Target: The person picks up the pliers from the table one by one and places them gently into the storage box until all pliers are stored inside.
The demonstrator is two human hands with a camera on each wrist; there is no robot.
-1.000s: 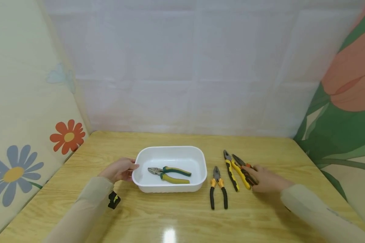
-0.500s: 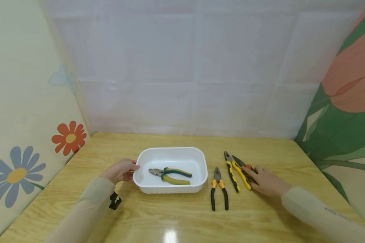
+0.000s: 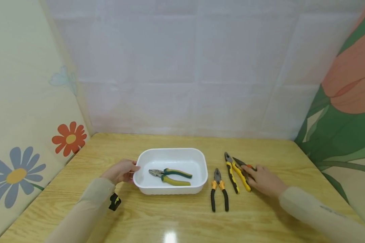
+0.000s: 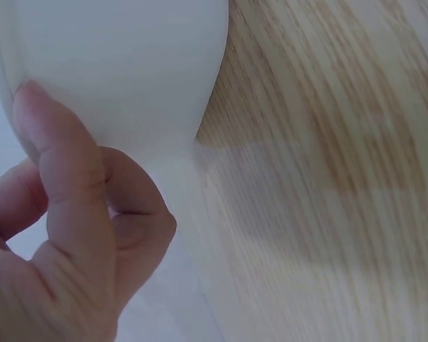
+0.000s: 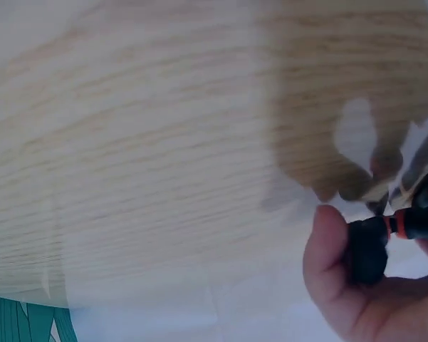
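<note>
My left hand [image 3: 120, 171] grips the left rim of a white plastic basin [image 3: 171, 190], its thumb over the edge in the left wrist view. Inside the basin lies a pair of green-and-yellow pliers [image 3: 175, 181]. At the right, my right hand [image 3: 266, 181] holds the black-and-red handles of dark-nosed pliers [image 3: 239, 162]; its thumb and fingers curl round a black handle [image 5: 368, 249] in the right wrist view. The hand hides much of these pliers. Just left of them lie yellow-and-black pliers [image 3: 232, 173], handles spread.
Orange-and-black pliers [image 3: 217, 189] lie between the basin and the yellow-and-black pair, nose pointing away. All stand on a wood-grain table [image 3: 140, 219]. A white cloth [image 3: 182, 74] hangs behind, with patterned panels at both sides. A small black object [image 3: 114, 201] shows below the left sleeve.
My right hand's fingers have drawn in round the dark-nosed pliers, covering more of the handles. The left hand and basin stay in place.
</note>
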